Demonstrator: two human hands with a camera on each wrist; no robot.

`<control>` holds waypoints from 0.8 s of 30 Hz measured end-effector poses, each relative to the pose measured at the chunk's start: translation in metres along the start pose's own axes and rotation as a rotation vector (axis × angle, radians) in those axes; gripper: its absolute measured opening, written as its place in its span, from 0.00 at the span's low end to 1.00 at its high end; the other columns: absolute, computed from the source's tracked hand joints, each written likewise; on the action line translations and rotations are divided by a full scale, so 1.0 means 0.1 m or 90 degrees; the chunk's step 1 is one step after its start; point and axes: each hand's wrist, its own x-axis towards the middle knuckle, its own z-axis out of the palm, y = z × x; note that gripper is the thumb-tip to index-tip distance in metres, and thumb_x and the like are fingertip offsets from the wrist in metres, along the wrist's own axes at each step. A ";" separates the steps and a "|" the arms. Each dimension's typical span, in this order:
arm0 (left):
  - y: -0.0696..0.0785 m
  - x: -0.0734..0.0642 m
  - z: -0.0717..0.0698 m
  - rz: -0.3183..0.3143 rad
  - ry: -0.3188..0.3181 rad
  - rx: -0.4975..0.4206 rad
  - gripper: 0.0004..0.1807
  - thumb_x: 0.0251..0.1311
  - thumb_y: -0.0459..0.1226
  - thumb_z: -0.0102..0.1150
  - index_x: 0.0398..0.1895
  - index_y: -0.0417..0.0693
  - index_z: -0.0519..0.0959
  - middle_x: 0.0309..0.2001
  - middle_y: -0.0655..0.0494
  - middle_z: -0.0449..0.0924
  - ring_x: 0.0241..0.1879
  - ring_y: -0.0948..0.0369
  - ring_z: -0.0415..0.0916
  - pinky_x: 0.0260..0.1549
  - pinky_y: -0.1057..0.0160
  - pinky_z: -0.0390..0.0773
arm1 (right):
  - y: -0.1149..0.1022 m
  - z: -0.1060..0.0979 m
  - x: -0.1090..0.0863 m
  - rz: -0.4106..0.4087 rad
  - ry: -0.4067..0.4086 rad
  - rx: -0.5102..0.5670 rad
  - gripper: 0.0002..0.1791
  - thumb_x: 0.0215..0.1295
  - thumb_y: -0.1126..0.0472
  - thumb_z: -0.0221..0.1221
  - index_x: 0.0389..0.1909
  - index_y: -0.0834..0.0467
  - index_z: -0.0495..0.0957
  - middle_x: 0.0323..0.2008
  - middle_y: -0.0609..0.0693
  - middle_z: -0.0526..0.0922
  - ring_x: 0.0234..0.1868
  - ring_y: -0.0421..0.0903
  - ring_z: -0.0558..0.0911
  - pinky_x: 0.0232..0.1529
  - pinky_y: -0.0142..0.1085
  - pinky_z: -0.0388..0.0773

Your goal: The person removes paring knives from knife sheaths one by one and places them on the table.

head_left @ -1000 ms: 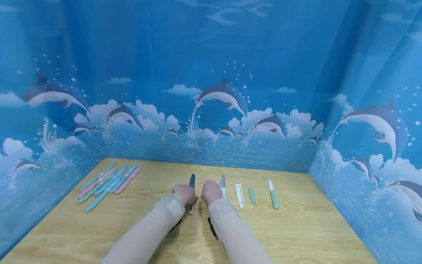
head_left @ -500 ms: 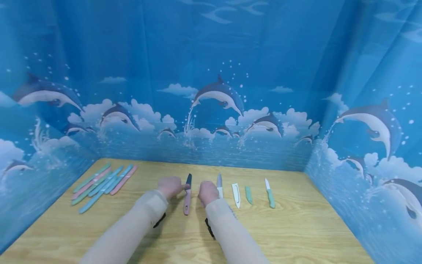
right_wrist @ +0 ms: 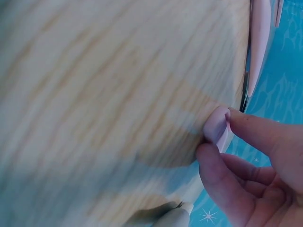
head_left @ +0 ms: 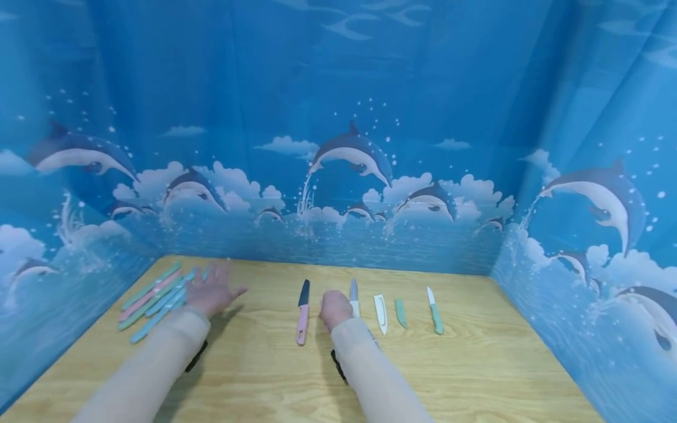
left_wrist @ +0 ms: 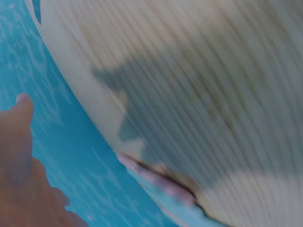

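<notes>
Place: curtained booth, apparently a filming set | dolphin-print curtain (head_left: 275, 111) on 3 sides | 1 wood-grain table (head_left: 275, 364)

Blue dolphin-printed sheeting (head_left: 296, 82) borders a wood-grain table (head_left: 465, 376) on three sides

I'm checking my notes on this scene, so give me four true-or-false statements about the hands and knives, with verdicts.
1. The left hand holds the pink-handled knife. False: its fingers are spread; that knife lies on the table.
2. The right hand pinches a pale pink piece. True.
3. The pile at far left is all blue. False: it has pink and green too.
4. In the head view, the green-handled knife lies right of the green cover. True.
</notes>
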 end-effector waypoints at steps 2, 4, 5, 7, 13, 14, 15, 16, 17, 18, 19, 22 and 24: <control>-0.11 -0.03 -0.04 -0.002 0.008 0.007 0.55 0.59 0.73 0.37 0.77 0.46 0.41 0.74 0.28 0.31 0.68 0.24 0.24 0.61 0.23 0.34 | 0.00 -0.01 0.00 0.005 -0.001 0.003 0.03 0.56 0.70 0.64 0.30 0.61 0.79 0.33 0.56 0.83 0.30 0.48 0.79 0.26 0.37 0.79; -0.20 -0.08 -0.09 -0.015 0.012 0.008 0.55 0.58 0.73 0.38 0.77 0.46 0.43 0.73 0.27 0.30 0.68 0.24 0.23 0.60 0.22 0.31 | 0.00 -0.01 0.01 0.009 -0.006 0.004 0.03 0.56 0.70 0.64 0.31 0.61 0.79 0.33 0.55 0.82 0.30 0.47 0.79 0.25 0.36 0.79; -0.25 -0.11 -0.12 -0.023 0.009 0.009 0.55 0.58 0.73 0.38 0.77 0.46 0.43 0.73 0.27 0.29 0.67 0.24 0.22 0.60 0.22 0.31 | 0.00 0.00 0.01 0.009 -0.008 0.003 0.03 0.57 0.69 0.64 0.31 0.61 0.80 0.32 0.55 0.82 0.29 0.47 0.79 0.25 0.36 0.79; -0.36 -0.16 -0.15 -0.040 0.004 0.005 0.55 0.58 0.73 0.39 0.76 0.44 0.45 0.73 0.26 0.29 0.67 0.23 0.22 0.60 0.22 0.31 | 0.00 0.01 0.01 0.012 -0.017 0.006 0.04 0.57 0.69 0.64 0.32 0.61 0.79 0.32 0.55 0.82 0.30 0.47 0.79 0.26 0.36 0.79; -0.66 -0.23 -0.23 -0.080 0.000 0.025 0.57 0.58 0.74 0.35 0.76 0.41 0.43 0.72 0.25 0.31 0.66 0.21 0.26 0.59 0.21 0.38 | -0.01 0.05 0.00 0.018 -0.019 0.003 0.04 0.58 0.67 0.65 0.33 0.61 0.79 0.32 0.54 0.82 0.30 0.47 0.79 0.29 0.37 0.80; -0.71 -0.23 -0.25 -0.084 0.000 0.028 0.56 0.58 0.73 0.37 0.76 0.42 0.43 0.72 0.24 0.31 0.66 0.21 0.25 0.59 0.21 0.38 | -0.01 0.05 0.00 0.019 -0.019 0.003 0.04 0.58 0.67 0.65 0.33 0.61 0.79 0.32 0.54 0.82 0.30 0.47 0.79 0.28 0.37 0.80; -0.75 -0.24 -0.26 -0.088 0.003 0.036 0.56 0.59 0.72 0.39 0.76 0.42 0.44 0.71 0.24 0.31 0.66 0.21 0.25 0.59 0.21 0.37 | -0.01 0.05 -0.01 0.019 -0.020 0.005 0.04 0.58 0.67 0.65 0.33 0.62 0.79 0.32 0.55 0.82 0.30 0.47 0.79 0.28 0.36 0.80; -0.79 -0.24 -0.27 -0.092 0.007 0.053 0.55 0.59 0.71 0.42 0.76 0.42 0.45 0.71 0.23 0.31 0.66 0.21 0.24 0.60 0.22 0.36 | -0.01 0.04 -0.01 0.016 -0.019 0.001 0.04 0.58 0.68 0.65 0.32 0.62 0.79 0.32 0.55 0.82 0.29 0.47 0.78 0.27 0.36 0.79; -0.84 -0.24 -0.27 -0.094 0.012 0.071 0.54 0.59 0.69 0.45 0.75 0.42 0.46 0.71 0.23 0.31 0.66 0.21 0.24 0.60 0.22 0.35 | -0.01 0.04 -0.02 0.012 -0.017 -0.003 0.03 0.57 0.68 0.64 0.31 0.62 0.79 0.32 0.55 0.82 0.29 0.47 0.78 0.26 0.36 0.79; -0.87 -0.24 -0.27 -0.094 0.021 0.087 0.53 0.59 0.68 0.48 0.75 0.41 0.48 0.71 0.23 0.33 0.66 0.22 0.25 0.61 0.22 0.34 | -0.01 0.03 -0.02 0.009 -0.016 -0.005 0.03 0.57 0.69 0.64 0.29 0.61 0.79 0.31 0.55 0.82 0.29 0.47 0.78 0.26 0.36 0.79; -0.90 -0.24 -0.26 -0.094 0.029 0.104 0.52 0.59 0.66 0.51 0.75 0.42 0.49 0.71 0.22 0.34 0.67 0.22 0.26 0.61 0.23 0.33 | -0.01 0.03 -0.02 0.007 -0.015 -0.007 0.03 0.57 0.70 0.64 0.28 0.61 0.78 0.31 0.55 0.81 0.29 0.47 0.78 0.25 0.36 0.78; -0.95 -0.22 -0.19 -0.098 0.051 0.142 0.52 0.58 0.66 0.52 0.74 0.42 0.51 0.71 0.23 0.39 0.67 0.22 0.31 0.62 0.23 0.34 | 0.00 0.02 -0.01 0.001 -0.006 -0.017 0.06 0.56 0.71 0.64 0.25 0.60 0.77 0.31 0.55 0.81 0.29 0.47 0.78 0.25 0.36 0.78; -0.94 -0.22 -0.13 -0.101 0.048 0.145 0.53 0.58 0.68 0.49 0.75 0.43 0.50 0.71 0.24 0.41 0.67 0.23 0.33 0.61 0.23 0.36 | 0.00 0.02 0.00 0.001 -0.007 -0.018 0.07 0.55 0.71 0.64 0.24 0.60 0.77 0.31 0.54 0.81 0.29 0.47 0.78 0.25 0.37 0.78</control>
